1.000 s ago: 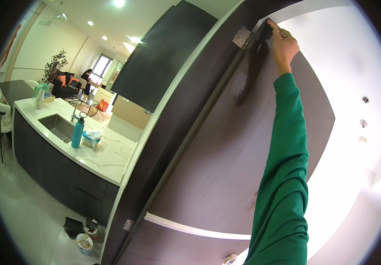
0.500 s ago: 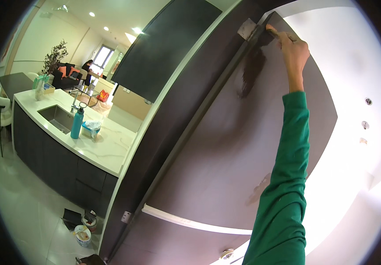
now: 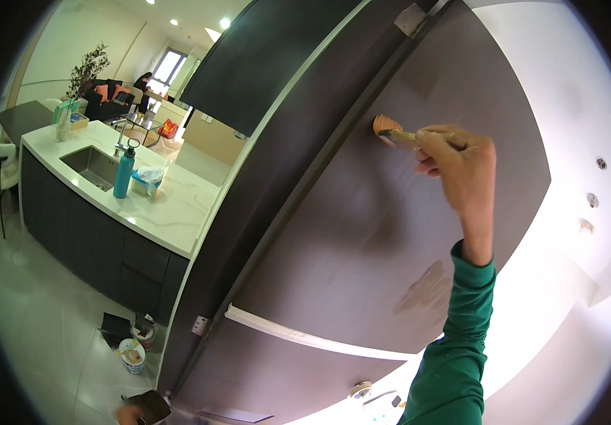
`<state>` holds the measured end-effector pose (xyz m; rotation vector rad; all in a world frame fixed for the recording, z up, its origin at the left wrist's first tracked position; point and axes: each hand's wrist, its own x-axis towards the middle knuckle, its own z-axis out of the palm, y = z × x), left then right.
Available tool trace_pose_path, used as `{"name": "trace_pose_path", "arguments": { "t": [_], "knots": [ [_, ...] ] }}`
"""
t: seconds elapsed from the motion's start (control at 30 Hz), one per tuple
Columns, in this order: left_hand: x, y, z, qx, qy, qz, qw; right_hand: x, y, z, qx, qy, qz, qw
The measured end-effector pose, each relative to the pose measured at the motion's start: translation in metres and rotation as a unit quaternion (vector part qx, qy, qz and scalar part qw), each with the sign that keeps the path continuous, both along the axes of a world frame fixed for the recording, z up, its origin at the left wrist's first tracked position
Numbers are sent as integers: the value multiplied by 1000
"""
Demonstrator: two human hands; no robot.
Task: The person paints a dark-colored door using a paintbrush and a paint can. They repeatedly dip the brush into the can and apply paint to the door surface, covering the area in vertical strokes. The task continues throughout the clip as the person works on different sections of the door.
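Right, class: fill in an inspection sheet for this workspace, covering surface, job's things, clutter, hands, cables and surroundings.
Surface: dark brown door, open, with a dull patch near its lower right.
Job's things: brush, bristles on the door.
Clutter: cans and a dark sheet on the floor by the hinge side.
Hands: right hand raised, grip closed on the brush handle; left hand not in view.
Cables: nothing seen.
Surroundings: white counter with sink, teal bottle; a person far back by the window; white wall to the right.
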<state>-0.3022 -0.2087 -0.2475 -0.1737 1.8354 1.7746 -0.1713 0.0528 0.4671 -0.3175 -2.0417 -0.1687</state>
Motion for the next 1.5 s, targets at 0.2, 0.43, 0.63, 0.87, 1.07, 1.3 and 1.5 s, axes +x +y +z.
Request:
{"name": "trace_pose_path", "arguments": {
  "t": [0.2, 0.43, 0.63, 0.87, 1.07, 1.3, 1.5],
  "knots": [
    [3, 0, -38, 70, 83, -7, 994, 19, -14, 68, -85, -53, 28, 995],
    [-1, 7, -64, -36, 184, -98, 977, -18, 10, 93, -113, -58, -5, 992],
    [4, 16, 21, 90, -44, 38, 994, -13, 24, 122, -114, -29, 12, 993],
    [5, 23, 51, 87, -43, 58, 994, -11, 32, 166, -84, 17, 35, 996],
    [2, 19, 38, 87, -47, 74, 992, -11, 40, 201, -46, 50, 62, 996],
    [3, 17, 27, 80, -44, 42, 995, -9, 25, 223, 75, 135, 84, 984],
    [5, 6, 39, 86, -82, 85, 989, -9, 23, 145, 294, 277, -14, 915]
  ]
}}
